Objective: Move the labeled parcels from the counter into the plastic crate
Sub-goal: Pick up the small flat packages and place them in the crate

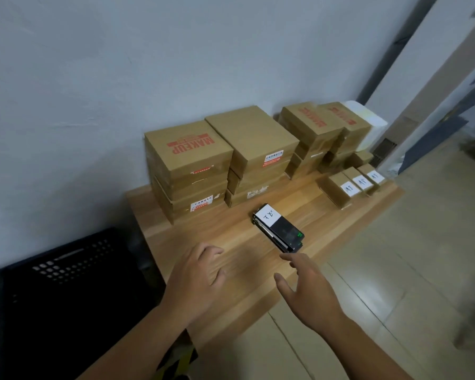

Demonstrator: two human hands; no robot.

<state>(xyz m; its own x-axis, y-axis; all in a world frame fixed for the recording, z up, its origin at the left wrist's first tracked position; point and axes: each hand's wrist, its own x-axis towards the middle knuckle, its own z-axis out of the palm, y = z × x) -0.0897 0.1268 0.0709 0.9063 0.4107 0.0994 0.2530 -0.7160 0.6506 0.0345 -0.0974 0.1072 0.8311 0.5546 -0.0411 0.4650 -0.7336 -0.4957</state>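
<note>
Beside counter (203,237): crate (66,270), inside too dark | labeled parcel (279,229) on counter

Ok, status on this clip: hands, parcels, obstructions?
Left hand open, empty, over light wooden counter. Right hand open, near black white-labelled parcel. Black plastic crate at left. Path clear.

the left hand (199,272) and the right hand (306,286) are bare; the left forearm (137,338) and the right forearm (368,348) are bare too.
</note>
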